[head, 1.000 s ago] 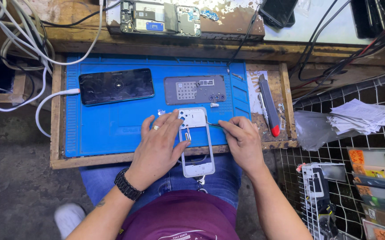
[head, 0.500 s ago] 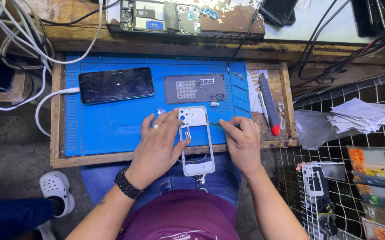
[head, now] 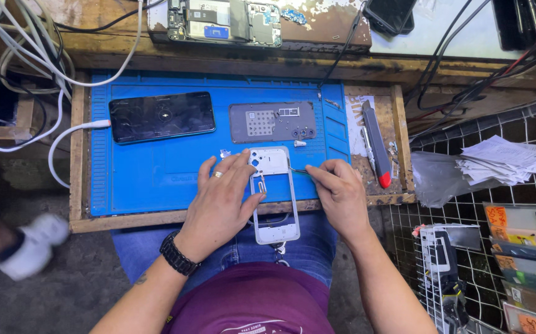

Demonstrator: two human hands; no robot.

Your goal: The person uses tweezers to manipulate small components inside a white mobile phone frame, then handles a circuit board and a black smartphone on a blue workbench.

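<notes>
A white phone frame (head: pixel 273 193) lies half on the blue work mat (head: pixel 157 179), its lower end hanging over the wooden tray's front edge above my lap. My left hand (head: pixel 221 201), with a ring and a black wristwatch, rests flat on the frame's left side and holds it down. My right hand (head: pixel 341 195) pinches thin metal tweezers (head: pixel 300 171) whose tip touches the frame's upper right edge. A grey phone back panel (head: pixel 272 122) lies just behind the frame.
A black phone (head: pixel 161 116) on a white charging cable lies at the mat's left. A red-tipped utility knife (head: pixel 376 145) sits right of the mat. An opened phone lies on the rear shelf. Wire racks with papers stand right. Someone's white shoe is at lower left.
My hands have stayed on the frame, shifting only slightly. The other person's white shoe has moved across the floor at the lower left.
</notes>
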